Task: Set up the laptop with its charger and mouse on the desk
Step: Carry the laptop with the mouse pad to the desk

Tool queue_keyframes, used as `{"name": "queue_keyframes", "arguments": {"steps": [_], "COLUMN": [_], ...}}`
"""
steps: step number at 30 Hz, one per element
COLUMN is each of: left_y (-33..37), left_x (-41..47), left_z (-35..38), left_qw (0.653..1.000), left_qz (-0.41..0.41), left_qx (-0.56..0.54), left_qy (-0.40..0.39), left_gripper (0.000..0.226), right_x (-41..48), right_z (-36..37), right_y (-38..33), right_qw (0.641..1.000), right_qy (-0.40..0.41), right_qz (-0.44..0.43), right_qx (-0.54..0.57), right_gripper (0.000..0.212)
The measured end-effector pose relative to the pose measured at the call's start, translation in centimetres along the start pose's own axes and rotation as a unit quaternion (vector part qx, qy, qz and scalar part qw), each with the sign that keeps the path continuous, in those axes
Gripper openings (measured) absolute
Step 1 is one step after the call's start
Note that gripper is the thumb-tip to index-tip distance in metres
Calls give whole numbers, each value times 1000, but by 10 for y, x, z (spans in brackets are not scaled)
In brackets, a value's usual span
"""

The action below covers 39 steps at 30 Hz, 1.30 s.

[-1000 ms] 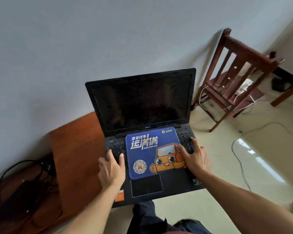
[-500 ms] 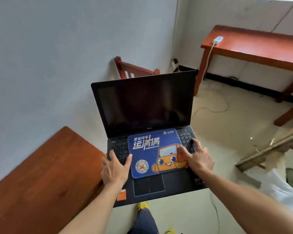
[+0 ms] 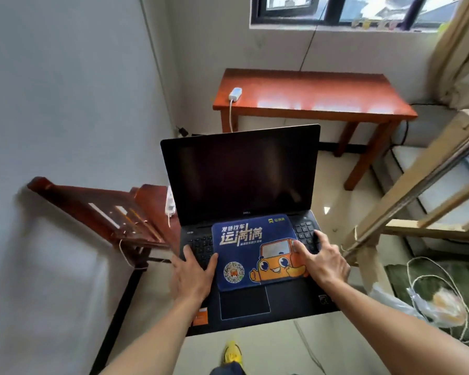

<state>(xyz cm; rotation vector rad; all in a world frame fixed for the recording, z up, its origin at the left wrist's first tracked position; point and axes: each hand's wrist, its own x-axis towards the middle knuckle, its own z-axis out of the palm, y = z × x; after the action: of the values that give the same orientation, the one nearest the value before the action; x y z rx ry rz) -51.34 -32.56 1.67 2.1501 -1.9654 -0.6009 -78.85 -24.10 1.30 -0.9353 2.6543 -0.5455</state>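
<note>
I hold an open black laptop (image 3: pixel 241 180) in the air in front of me, its screen dark. A blue mouse pad (image 3: pixel 244 239) with an orange cartoon truck lies on its keyboard. My left hand (image 3: pixel 192 277) grips the laptop's left edge. On the right edge is my right hand (image 3: pixel 322 266), its thumb pressing on the mouse pad. Beyond the laptop, under a window, stands a red-brown wooden desk (image 3: pixel 322 93). A white charger brick (image 3: pixel 234 93) sits on its left end with its cable hanging down. No mouse is in view.
A dark wooden chair (image 3: pixel 106 212) stands against the wall at my left, with a white adapter (image 3: pixel 169 204) on it. A pale wooden frame (image 3: pixel 406 185) slants across the right. A plastic bag (image 3: pixel 431 304) and white cords lie on the floor at right.
I have turned right with the laptop in both hands. The first brown table has left the view, the chair now stands at my left, and the desk under the window is straight ahead.
</note>
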Motion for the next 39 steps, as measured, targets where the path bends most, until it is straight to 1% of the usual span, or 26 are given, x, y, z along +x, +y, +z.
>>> {"name": "queue_keyframes", "arguments": {"steps": [6,7,11,15,19,23,27,34,39], "left_y": [87,112,174,248,324,378,429,513,576], "left_x": [95,119,177,238,300,349,415,553,643], "left_z": [3,10,31,50,58,61,69,94,89], "left_qw": [996,995,993,992,994,996,996,993,989], "left_qz": [67,80,96,97,84,69,61,84,115], "left_qx": [31,34,33,37,13,10,-4,9,30], "left_qy": [-40,-49,-66,-70,-63,-61,-62,-78,-84], "left_gripper": [78,79,78,78,77,77,79,82,81], "right_x": [85,113,191,287,385,460,541,683,768], "right_z": [-17,-20,-24,-29,-42,-56,-57,-38,-42], "right_y": [-12,-12,-16,-23,-40,-58,-83,-127,-166], "right_qw": [997,996,993,993,994,995,994,990,986], "right_qy": [37,46,59,49,50,48,57,75,91], "right_qz": [59,74,97,104,96,88,84,109,127], "right_qx": [18,24,36,40,35,25,39,39,52], "right_gripper": [77,76,75,73,75,74,72,74,74]}}
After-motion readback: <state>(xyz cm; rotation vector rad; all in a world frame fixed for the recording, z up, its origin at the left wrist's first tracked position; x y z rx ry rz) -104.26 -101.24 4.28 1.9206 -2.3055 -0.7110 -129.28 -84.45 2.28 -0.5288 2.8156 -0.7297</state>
